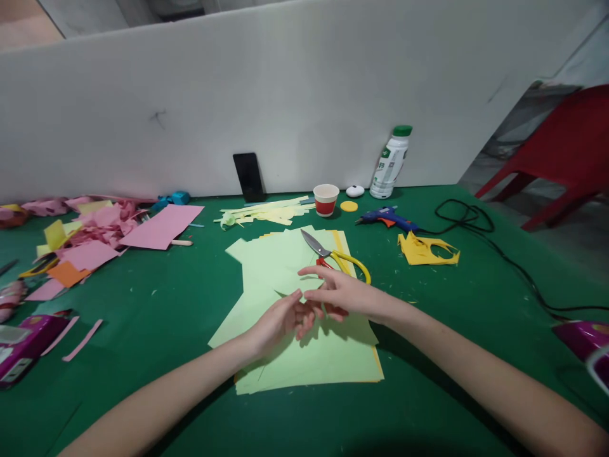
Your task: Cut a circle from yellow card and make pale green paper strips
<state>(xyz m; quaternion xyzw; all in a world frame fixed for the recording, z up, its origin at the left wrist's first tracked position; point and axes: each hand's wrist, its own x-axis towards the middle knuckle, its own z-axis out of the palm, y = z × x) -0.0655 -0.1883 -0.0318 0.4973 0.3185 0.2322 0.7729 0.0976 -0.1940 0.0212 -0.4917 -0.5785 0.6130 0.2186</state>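
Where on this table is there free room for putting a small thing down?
The table is mostly bare at left, between the pink strips and green paper; at right, between the yellow scrap and right forearm. It is crowded far left, with pink paper, and along the white board, with phone, cup and bottle.

The left grip [284,317] was curled, thumb [294,297] raised, just beside the right grip [340,294], whose index finger [311,270] stretched leftward above that thumb. Behind the grips, the bare left arm [185,384] and right arm [457,349] slanted apart.
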